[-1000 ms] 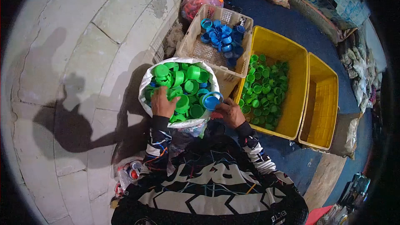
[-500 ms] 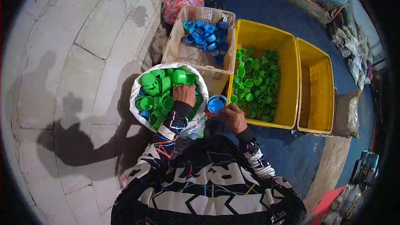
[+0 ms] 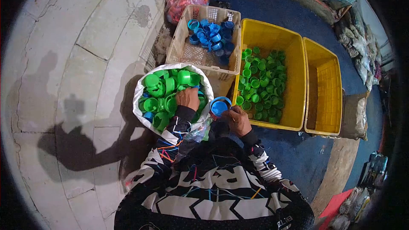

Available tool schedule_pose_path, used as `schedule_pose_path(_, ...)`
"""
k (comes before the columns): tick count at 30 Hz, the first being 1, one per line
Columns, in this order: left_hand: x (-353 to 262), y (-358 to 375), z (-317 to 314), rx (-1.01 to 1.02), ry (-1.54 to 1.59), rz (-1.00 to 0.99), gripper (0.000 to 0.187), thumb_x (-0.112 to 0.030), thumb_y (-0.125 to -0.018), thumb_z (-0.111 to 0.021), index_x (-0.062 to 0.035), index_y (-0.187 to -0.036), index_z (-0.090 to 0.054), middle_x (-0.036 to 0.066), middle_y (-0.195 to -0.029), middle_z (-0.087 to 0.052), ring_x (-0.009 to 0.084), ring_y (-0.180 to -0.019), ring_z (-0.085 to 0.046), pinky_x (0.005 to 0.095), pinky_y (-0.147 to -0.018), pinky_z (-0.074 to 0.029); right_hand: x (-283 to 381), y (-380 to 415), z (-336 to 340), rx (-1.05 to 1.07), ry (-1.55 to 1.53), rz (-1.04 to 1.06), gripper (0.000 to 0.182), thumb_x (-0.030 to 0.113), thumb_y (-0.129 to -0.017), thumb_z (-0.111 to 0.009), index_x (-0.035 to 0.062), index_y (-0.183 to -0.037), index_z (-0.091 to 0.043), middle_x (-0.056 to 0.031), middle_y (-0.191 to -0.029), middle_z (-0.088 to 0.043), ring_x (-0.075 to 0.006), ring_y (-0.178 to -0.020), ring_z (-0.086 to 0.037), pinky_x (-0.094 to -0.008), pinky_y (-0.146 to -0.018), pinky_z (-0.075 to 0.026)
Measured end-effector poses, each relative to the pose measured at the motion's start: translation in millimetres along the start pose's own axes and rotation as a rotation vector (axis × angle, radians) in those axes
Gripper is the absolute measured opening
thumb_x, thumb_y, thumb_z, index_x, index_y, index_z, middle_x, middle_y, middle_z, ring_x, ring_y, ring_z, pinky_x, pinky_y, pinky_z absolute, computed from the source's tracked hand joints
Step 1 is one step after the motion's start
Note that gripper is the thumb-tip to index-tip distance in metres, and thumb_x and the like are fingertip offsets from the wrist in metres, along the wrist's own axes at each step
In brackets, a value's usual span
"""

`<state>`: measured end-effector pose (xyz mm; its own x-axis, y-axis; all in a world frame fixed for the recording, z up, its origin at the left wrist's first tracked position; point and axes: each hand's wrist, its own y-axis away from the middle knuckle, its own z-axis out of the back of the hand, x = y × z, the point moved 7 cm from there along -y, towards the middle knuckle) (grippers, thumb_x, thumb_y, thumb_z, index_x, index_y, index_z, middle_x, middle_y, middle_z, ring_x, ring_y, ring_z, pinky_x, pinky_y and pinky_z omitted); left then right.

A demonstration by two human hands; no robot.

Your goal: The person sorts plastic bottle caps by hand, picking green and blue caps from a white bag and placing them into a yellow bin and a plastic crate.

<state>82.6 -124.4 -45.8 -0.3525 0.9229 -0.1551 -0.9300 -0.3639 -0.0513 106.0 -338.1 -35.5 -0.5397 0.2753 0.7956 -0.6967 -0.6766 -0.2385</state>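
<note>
A white sack [image 3: 139, 115] stands open in front of me, full of green plastic caps [image 3: 151, 103] with a few blue ones among them. Down among these caps is my left hand [image 3: 188, 98], its fingers bent and their tips hidden; what they grip, if anything, does not show. A bit of blue [image 3: 196, 87] peeks out just beyond its knuckles. My right hand [image 3: 239, 121] pinches a round blue cap [image 3: 219, 109] by its rim, just right of the sack, with the cap's hollow side facing up.
Beyond the sack is a whitish plastic crate [image 3: 204, 66] with blue caps [image 3: 208, 34]. To its right stands a yellow bin [image 3: 277, 32] with green caps [image 3: 262, 85], then a second yellow bin [image 3: 326, 89]. A bag of red items [image 3: 184, 6] lies behind the crate.
My left hand has shifted slightly down among the caps, and a bit of blue now shows beyond it. My right hand and its blue cap have moved slightly left.
</note>
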Motion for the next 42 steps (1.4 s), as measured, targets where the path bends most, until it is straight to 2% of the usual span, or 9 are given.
schedule_pose_path(11, 15, 14, 21, -0.052, -0.044, 0.024, 0.017, -0.012, -0.075, -0.062, -0.0079, -0.092, -0.064, 0.012, -0.096, -0.065, 0.034, -0.084, -0.064, 0.05, -0.072, -0.048, 15, -45, -30, -0.045, -0.08, 0.001, 0.015, 0.006, -0.075, -0.07, 0.0073, -0.09, -0.068, -0.0121, -0.083, -0.058, -0.0311, -0.076, -0.061, -0.0376, -0.065, -0.049)
schedule_pose_path(17, 40, 27, 49, -0.033, -0.016, 0.206, 0.022, -0.018, -0.072, -0.065, -0.0069, -0.09, -0.064, 0.013, -0.09, -0.065, 0.0337, -0.081, -0.064, 0.0485, -0.073, -0.048, 23, -75, -55, -0.059, -0.17, 0.048, 0.015, 0.004, -0.078, -0.067, 0.0072, -0.092, -0.067, -0.015, -0.086, -0.06, -0.0364, -0.08, -0.061, -0.0422, -0.069, -0.049)
schedule_pose_path(18, 43, 31, 59, -0.091, -0.011, 0.207, 0.021, -0.02, -0.072, -0.065, -0.0071, -0.089, -0.064, 0.012, -0.086, -0.066, 0.0345, -0.079, -0.064, 0.0486, -0.072, -0.048, 29, -81, -55, -0.125, -0.096, 0.076, 0.012, 0.007, -0.077, -0.071, 0.0058, -0.088, -0.068, -0.0111, -0.079, -0.06, -0.0279, -0.072, -0.063, -0.0363, -0.063, -0.049)
schedule_pose_path(21, 60, 36, 72, -0.104, -0.005, 0.278, 0.018, -0.02, -0.072, -0.064, -0.0073, -0.085, -0.062, 0.013, -0.084, -0.065, 0.0348, -0.077, -0.064, 0.049, -0.07, -0.047, 27, -96, -69, -0.055, -0.166, 0.042, 0.014, 0.006, -0.078, -0.07, 0.0053, -0.091, -0.067, -0.0124, -0.087, -0.064, -0.0298, -0.076, -0.065, -0.0378, -0.064, -0.05)
schedule_pose_path(24, 84, 43, 79, -0.157, 0.065, 0.361, 0.015, -0.019, -0.073, -0.064, -0.0079, -0.08, -0.058, 0.014, -0.081, -0.064, 0.0359, -0.074, -0.063, 0.051, -0.065, -0.045, 29, -106, -81, 0.086, -0.203, 0.081, 0.029, 0.008, -0.08, -0.065, 0.0058, -0.108, -0.064, -0.0193, -0.105, -0.063, -0.0401, -0.095, -0.061, -0.0422, -0.081, -0.05)
schedule_pose_path(30, 118, 57, 70, -0.287, 0.286, 0.373, 0.012, -0.014, -0.077, -0.063, -0.0063, -0.081, -0.054, 0.016, -0.078, -0.063, 0.038, -0.075, -0.061, 0.0459, -0.064, -0.046, 22, -102, -101, 0.357, -0.226, 0.088, 0.054, 0.01, -0.079, -0.064, 0.0037, -0.13, -0.05, -0.0215, -0.123, -0.058, -0.0386, -0.113, -0.056, -0.043, -0.095, -0.045)
schedule_pose_path(36, 131, 65, 74, -0.345, 0.469, 0.309, 0.012, -0.011, -0.08, -0.063, -0.0039, -0.084, -0.054, 0.014, -0.076, -0.062, 0.032, -0.071, -0.063, 0.04, -0.063, -0.047, 55, -109, -108, 0.31, -0.204, 0.13, 0.069, 0.031, -0.075, -0.076, -0.0007, -0.129, -0.049, -0.0261, -0.12, -0.058, -0.0395, -0.112, -0.057, -0.0426, -0.094, -0.046)
schedule_pose_path(39, 132, 69, 78, -0.371, 0.563, 0.305, 0.012, -0.01, -0.08, -0.063, -0.003, -0.082, -0.053, 0.013, -0.071, -0.06, 0.0281, -0.062, -0.061, 0.0378, -0.059, -0.046, 63, -112, -125, 0.385, -0.261, 0.005, 0.078, 0.04, -0.073, -0.079, 0.0008, -0.131, -0.046, -0.0206, -0.117, -0.061, -0.0328, -0.108, -0.061, -0.0399, -0.09, -0.049)
schedule_pose_path(42, 139, 69, 69, -0.363, 0.661, 0.334, 0.012, -0.01, -0.078, -0.064, -0.0032, -0.079, -0.053, 0.012, -0.066, -0.057, 0.0276, -0.058, -0.058, 0.0378, -0.057, -0.046, 66, -115, -133, 0.245, -0.338, -0.044, 0.077, 0.04, -0.072, -0.081, -0.0002, -0.128, -0.047, -0.0211, -0.11, -0.063, -0.031, -0.095, -0.065, -0.0387, -0.082, -0.052)
